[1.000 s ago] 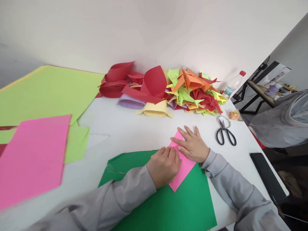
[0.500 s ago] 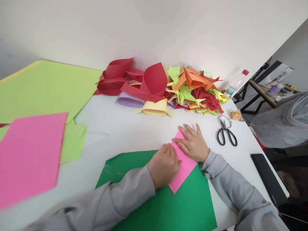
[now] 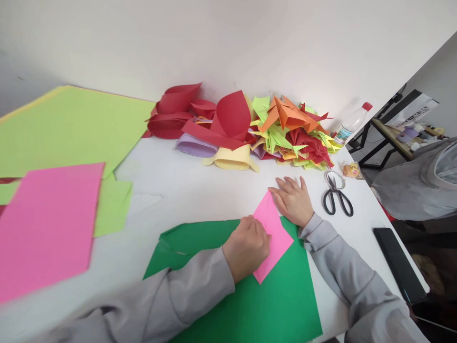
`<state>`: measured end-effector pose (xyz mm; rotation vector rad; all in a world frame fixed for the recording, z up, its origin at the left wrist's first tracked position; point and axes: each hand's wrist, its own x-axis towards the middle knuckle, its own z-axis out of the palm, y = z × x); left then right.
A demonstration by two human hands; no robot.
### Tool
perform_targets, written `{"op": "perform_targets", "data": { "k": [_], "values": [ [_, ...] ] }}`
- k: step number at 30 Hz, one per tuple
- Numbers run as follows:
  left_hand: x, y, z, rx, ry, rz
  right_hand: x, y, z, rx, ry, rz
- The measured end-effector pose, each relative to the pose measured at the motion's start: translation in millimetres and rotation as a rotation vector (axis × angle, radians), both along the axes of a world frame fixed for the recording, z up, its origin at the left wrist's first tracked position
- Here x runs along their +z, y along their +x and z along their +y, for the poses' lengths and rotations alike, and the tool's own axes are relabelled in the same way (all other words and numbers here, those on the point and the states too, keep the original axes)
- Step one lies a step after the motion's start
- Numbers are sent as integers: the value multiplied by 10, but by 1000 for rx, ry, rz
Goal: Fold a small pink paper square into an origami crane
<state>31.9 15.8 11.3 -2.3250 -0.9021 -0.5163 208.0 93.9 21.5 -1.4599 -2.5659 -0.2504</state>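
Observation:
A small folded pink paper (image 3: 274, 233) lies partly on a large green sheet (image 3: 282, 305), its narrow tip pointing away from me. My left hand (image 3: 248, 245) is closed in a fist and rests on the paper's left side; whether the fingers grip its edge is hidden. Beside the top tip, my right hand (image 3: 293, 200) lies with its fingers apart, fingertips at the paper's upper right edge and on the white table.
Pink sheets (image 3: 53, 224) and lime sheets (image 3: 78, 128) lie at left. Behind are rolled red papers (image 3: 232, 119) and a pile of folded paper shapes (image 3: 289, 128). Scissors (image 3: 335, 195), a bottle (image 3: 352, 124), a snack packet (image 3: 352, 170) and a black phone (image 3: 398, 262) are at right.
My right hand has slid right and slightly up, off the middle of the pink paper, uncovering more of its upper part. My left fist has shifted slightly right.

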Motion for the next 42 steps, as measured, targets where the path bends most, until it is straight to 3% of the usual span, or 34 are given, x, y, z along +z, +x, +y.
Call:
{"op": "perform_targets", "data": {
  "k": [14,22,27,32,36,42],
  "values": [
    [37,-3,-58,30,35,-20,28,-37,-142,3,-61,-59],
    [-79,5,-80,-171,-14,-63,24,-62,-128,-34,-68,-74],
    [-101,-10,-70,-208,-54,11,15,-111,-51,-55,-64,-92],
    [-154,-22,-52,-180,-49,-43,49,-3,15,-24,-256,-23],
    [-224,-25,-37,-160,-52,-34,132,177,70,91,-462,37],
    [-158,-47,-45,-178,-39,6,162,272,130,158,-565,14]
  ]
}}
